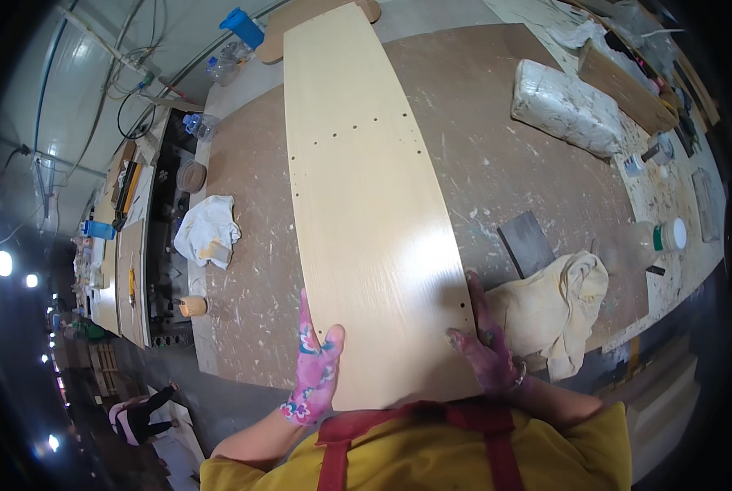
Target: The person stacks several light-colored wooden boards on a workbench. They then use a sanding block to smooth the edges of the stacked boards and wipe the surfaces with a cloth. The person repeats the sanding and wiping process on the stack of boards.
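A long pale wooden board [374, 221] with several small dark holes stretches from my body to the far side of the workbench. My left hand [317, 372], in a pink flowered glove, grips its left edge near the close end, thumb on top. On the right edge, my right hand [490, 356], in a stained pink glove, holds the board the same way. Beside my right hand lies a crumpled cream cloth [546, 307], and past it a flat dark grey block [526, 244]. The undersides of both hands' grips are hidden.
The brown worktop [251, 311] is scratched and speckled. A white rag [208, 231] and an orange-topped small container [192, 306] sit at its left edge. To the right are a wrapped white bundle [567, 106] and a jar [669, 235]. Another person [141, 416] is at lower left.
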